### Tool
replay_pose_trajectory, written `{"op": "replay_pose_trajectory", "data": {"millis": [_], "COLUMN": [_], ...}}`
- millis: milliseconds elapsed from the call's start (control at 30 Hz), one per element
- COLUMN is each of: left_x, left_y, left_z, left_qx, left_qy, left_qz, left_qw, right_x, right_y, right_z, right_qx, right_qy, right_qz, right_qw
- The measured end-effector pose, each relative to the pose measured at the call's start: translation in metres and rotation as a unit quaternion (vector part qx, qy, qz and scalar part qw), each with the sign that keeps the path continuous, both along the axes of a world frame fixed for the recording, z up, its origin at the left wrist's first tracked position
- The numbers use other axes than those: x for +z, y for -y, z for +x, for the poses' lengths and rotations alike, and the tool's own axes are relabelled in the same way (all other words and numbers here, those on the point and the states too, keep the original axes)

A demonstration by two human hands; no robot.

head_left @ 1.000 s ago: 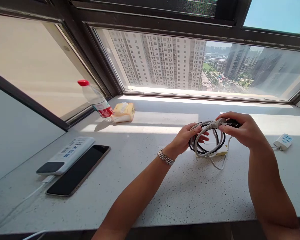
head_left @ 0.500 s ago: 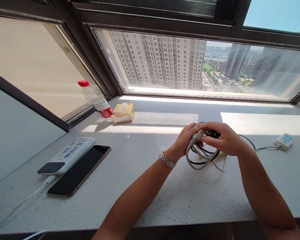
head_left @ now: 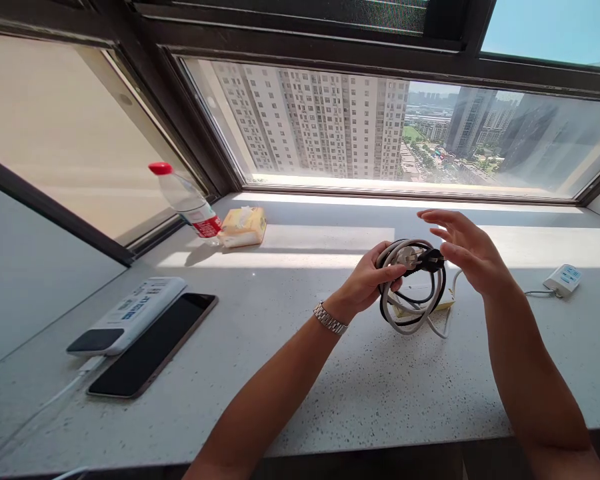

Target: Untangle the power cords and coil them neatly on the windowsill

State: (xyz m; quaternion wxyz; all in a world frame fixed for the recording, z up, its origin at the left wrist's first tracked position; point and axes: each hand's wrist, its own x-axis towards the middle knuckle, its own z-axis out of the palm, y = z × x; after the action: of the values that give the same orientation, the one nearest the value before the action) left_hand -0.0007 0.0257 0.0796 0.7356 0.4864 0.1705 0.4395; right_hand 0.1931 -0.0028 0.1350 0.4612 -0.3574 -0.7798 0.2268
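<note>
My left hand (head_left: 369,280) grips a coiled bundle of grey and black cable (head_left: 411,290) with a grey plug and a black plug at its top, held just above the speckled white counter (head_left: 330,373). A metal watch is on that wrist. Just right of the bundle my right hand (head_left: 466,250) hovers with its fingers spread, holding nothing, close to the black plug. Under the coil lies a small white and yellow flat object, mostly hidden. A thin white cable trails from beneath the coil.
A white adapter (head_left: 561,279) with a cord sits at the right. At the left lie a white power strip (head_left: 130,313) and a dark phone (head_left: 153,343). A red-capped water bottle (head_left: 186,201) and a yellow tissue pack (head_left: 243,227) stand by the window.
My right hand has let go of the cable bundle and pulled back to the right with fingers spread. The left hand still holds the coil, now lifted slightly.
</note>
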Motion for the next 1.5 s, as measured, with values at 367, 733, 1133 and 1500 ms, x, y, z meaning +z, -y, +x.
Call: {"op": "replay_pose_trajectory", "data": {"millis": [367, 733, 1133, 1500], "left_x": [-0.001, 0.0, -0.008, -0.019], "left_y": [-0.009, -0.01, -0.006, -0.016], "left_z": [-0.009, -0.006, 0.01, 0.014], "left_qx": [-0.001, 0.068, 0.282, 0.363], "left_qy": [-0.062, -0.121, -0.117, -0.073], "left_qz": [0.049, 0.076, 0.069, -0.018], "left_qw": [0.997, 0.987, 0.95, 0.929], "right_x": [-0.009, -0.005, -0.007, -0.027], "right_y": [-0.024, -0.016, -0.007, -0.006], "right_z": [0.023, 0.011, -0.011, -0.052], "right_qx": [0.133, -0.052, -0.153, -0.291], "right_qy": [-0.017, 0.026, 0.159, 0.208], "right_qz": [-0.274, -0.171, -0.015, 0.057], "right_qw": [0.952, 0.983, 0.975, 0.932]}}
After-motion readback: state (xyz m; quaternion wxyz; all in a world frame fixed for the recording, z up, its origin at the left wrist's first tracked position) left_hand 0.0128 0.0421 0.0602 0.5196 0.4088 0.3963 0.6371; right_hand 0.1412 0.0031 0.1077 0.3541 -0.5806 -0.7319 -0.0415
